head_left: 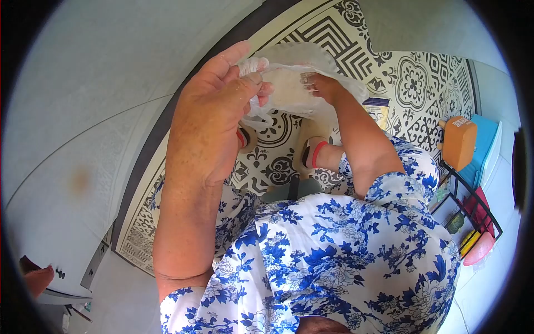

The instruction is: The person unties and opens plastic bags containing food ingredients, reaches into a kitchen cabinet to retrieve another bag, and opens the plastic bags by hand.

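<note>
My left hand (219,92) pinches the bunched edge of a translucent plastic bag (350,86) between thumb and fingers, with its index finger pointing away. Pale, flour-like powder (283,86) fills the inside of the bag, which hangs in front of my knees. My right hand (322,87) reaches into the bag's mouth from the right. Its fingers stretch out over the powder, and their tips are coated white. Whether those fingertips hold any powder is hard to see.
Below lies a black-and-white patterned floor mat (411,80). A dark-and-yellow packet (378,111) rests near my right forearm. At right stand an orange-brown box (460,142), a blue container (485,147) and a black rack (470,195) of small items. A smooth grey surface (100,83) runs along the left.
</note>
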{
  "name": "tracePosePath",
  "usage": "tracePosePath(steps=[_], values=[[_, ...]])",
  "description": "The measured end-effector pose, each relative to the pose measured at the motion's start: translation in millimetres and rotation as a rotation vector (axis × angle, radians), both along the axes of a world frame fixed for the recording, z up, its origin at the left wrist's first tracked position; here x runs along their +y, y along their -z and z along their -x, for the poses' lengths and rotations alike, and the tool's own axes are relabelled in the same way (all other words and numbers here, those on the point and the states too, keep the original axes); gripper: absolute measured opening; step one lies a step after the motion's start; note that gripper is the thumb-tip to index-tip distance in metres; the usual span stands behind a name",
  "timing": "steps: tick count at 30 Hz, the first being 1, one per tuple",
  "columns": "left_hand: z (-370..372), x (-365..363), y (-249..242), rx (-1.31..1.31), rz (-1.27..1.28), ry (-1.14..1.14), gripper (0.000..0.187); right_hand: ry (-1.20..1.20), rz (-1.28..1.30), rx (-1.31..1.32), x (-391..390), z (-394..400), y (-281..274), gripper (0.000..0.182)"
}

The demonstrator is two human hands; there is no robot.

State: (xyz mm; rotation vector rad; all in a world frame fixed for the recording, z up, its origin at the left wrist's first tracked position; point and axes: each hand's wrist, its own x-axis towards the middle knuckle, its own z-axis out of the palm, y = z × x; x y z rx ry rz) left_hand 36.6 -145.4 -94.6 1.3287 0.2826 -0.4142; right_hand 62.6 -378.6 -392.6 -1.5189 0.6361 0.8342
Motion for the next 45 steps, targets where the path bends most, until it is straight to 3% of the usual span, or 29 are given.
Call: tracePosePath(steps=[1,3,10,12,13,15,16,18,22,24,28,31,33,34,36,39,43,45], values=[[1,-1,-3,-0.007,0.005,0.001,0.045,0.001,0.005,-0.007,-6,0,-4,0.028],[1,-2,-3,-0.004,0.003,0.006,0.047,0.153,-0.452,0.122,-13,-3,-9,0.029],[-4,1,8,-0.017,0.025,0.02,0.05,0.241,-0.632,0.142,-18,3,3,0.033],[-6,0,12,-0.012,-0.005,0.042,0.051,0.409,-0.225,0.108,-10,3,15,0.031],[-6,1,13,-0.012,-0.005,0.04,0.051,0.408,-0.225,0.108,-10,2,18,0.031],[-7,2,10,-0.023,-0.02,0.05,0.053,0.211,0.015,0.005,-6,-2,14,0.037],[-7,2,10,-0.025,-0.021,0.051,0.053,0.212,0.015,0.004,-7,-2,13,0.037],[-9,2,14,-0.024,-0.036,0.065,0.054,-0.046,0.323,-0.166,-6,-1,6,0.038],[-9,3,12,-0.024,-0.037,0.071,0.055,0.116,0.122,-0.015,-27,-13,11,0.045],[-9,3,12,-0.027,-0.049,0.078,0.054,-0.141,0.357,-0.017,-36,-17,13,0.052],[-9,3,7,-0.02,-0.061,0.083,0.053,-0.047,0.473,0.092,-27,-13,-22,0.052],[-8,3,7,-0.018,-0.062,0.081,0.053,0.043,0.595,-0.031,-35,-12,-13,0.052],[-9,3,7,-0.015,-0.069,0.082,0.053,-0.834,0.807,-0.217,-52,-16,7,0.056],[-9,3,7,-0.015,-0.068,0.083,0.053,-0.834,0.808,-0.217,-53,-13,12,0.056],[-9,3,3,-0.004,-0.048,0.073,0.054,-1.116,0.783,-0.117,-44,-4,5,0.054],[-8,2,-1,0.001,-0.063,0.078,0.054,-1.29,0.686,-0.041,-39,3,1,0.053],[-4,-2,12,0.012,-0.084,0.087,0.053,-1.236,0.711,-0.155,-29,18,-24,0.053],[-2,-1,11,0.004,-0.103,0.079,0.053,-1.396,0.586,0.119,-17,14,-27,0.059]])
